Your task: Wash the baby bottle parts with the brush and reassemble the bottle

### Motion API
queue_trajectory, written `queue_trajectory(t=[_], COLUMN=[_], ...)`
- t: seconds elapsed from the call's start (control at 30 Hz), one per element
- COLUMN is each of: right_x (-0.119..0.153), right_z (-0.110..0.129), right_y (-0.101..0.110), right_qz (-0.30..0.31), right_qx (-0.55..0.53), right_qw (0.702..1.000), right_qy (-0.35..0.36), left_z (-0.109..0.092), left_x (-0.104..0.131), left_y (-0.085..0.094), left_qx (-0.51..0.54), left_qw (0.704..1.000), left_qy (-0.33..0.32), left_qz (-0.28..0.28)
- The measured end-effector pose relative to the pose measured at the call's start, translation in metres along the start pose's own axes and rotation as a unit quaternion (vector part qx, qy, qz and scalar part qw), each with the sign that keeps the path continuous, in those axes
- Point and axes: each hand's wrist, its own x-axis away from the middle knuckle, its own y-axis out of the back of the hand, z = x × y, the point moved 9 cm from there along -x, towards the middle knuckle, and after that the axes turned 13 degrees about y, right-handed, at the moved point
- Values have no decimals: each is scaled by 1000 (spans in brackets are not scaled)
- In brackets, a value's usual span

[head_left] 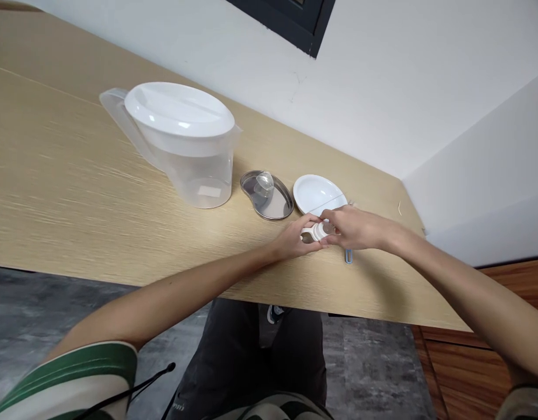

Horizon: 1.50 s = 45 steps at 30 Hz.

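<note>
Both hands meet over the table, their fingertips closed round a small white plastic piece (320,230). It has a ring-like loop on the left and a clear round part on the right; its exact kind does not show. My left hand (294,238) pinches the loop end, while my right hand (355,226) grips the clear end. Just behind the hands is a white oval bowl (315,185), partly covered by my right hand. Below that hand pokes out the blue looped end (348,256) of something mostly hidden.
A steel kidney dish (278,205) holds a small clear cup (264,185). Left of it stands a large clear jug (199,169) with a white lid (181,108). A thin pale strip (399,208) lies at the right. White wall borders the table's (98,198) back edge.
</note>
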Motion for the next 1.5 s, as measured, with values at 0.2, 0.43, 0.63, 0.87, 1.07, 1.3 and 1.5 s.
queue_trajectory(t=[0.2, 0.43, 0.63, 0.87, 1.07, 1.3, 1.5], right_x=[-7, -2, -5, -15, -12, -18, -14], right_z=[-8, -10, 3, -5, 2, 8, 9], right_y=[-8, -1, -5, -3, -9, -16, -14], right_qz=[-40, -61, -7, -50, -30, -42, -80], right_qx=[46, 46, 32, 63, 17, 6, -1], right_qw=[992, 988, 998, 987, 997, 996, 993], right_qy=[-115, -135, -53, -138, -72, -84, -89], left_z=[4, -4, -1, 0, 1, 4, -2], left_x=[0, 1, 2, -1, 0, 0, 3], left_y=[1, 4, 0, 4, 2, -1, -2], left_qx=[9, -30, 13, -33, -24, -16, 0], left_qw=[1000, 999, 1000, 999, 1000, 1000, 1000], left_qy=[6, -7, 0, -15, 13, -5, -6], left_qz=[-16, -16, 15, -39, 1, 16, 18])
